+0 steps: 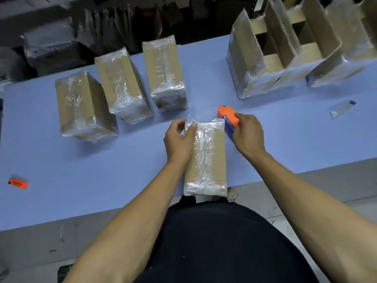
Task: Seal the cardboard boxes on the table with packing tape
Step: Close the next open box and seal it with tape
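Your two hands work at the far end of a taped cardboard box (205,158) at the near edge of the blue tabletop (285,144).

Your left hand (179,139) rests on the box's far left corner, thumb pressed flat on the clear tape, the other fingers loosely curled and holding nothing. Your right hand (247,135) grips the orange and blue tape dispenser (228,117), which sits against the box's far right corner. Three wrapped boxes (122,86) stand in a row farther back on the left, and open-topped cartons (285,58) stand at the far right. A small orange object (18,183) lies near the left edge.
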{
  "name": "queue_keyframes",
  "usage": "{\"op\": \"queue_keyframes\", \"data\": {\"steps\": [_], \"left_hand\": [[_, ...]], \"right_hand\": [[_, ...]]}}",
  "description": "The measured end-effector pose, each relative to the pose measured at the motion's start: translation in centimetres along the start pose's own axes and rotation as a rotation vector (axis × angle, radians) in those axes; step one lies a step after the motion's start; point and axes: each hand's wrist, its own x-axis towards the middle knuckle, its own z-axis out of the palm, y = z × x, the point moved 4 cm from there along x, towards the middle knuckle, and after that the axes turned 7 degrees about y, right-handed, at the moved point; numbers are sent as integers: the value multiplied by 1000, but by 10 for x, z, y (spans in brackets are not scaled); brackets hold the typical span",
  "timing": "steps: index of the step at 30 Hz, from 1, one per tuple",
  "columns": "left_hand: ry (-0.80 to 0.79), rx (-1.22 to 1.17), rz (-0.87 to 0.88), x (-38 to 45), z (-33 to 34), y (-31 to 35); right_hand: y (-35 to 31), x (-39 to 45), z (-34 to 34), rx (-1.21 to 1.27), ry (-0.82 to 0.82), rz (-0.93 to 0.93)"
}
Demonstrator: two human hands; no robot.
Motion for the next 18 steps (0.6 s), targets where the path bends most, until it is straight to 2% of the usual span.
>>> {"op": "queue_keyframes", "data": {"steps": [1, 3, 4, 6, 9, 13, 18], "left_hand": [[-24, -18, -17, 1, 1, -1], [-93, -55, -89, 2, 5, -2], [-113, -70, -111, 1, 6, -1], [-110, -127, -111, -2, 6, 4], [-76, -274, -66, -6, -1, 21], [-75, -456, 76, -5, -13, 59], [-40, -442, 194, -18, -13, 61]], "right_hand": [[-3, -4, -2, 185, 18, 69], [-15, -14, 0, 536, -109, 220], [-21, -19, 3, 616, -162, 269], [-32, -23, 2, 609, -159, 277], [-48, -22, -14, 641, -33, 224], [-74, -14, -39, 753, 140, 116], [-84, -21, -45, 725, 232, 36]]}}
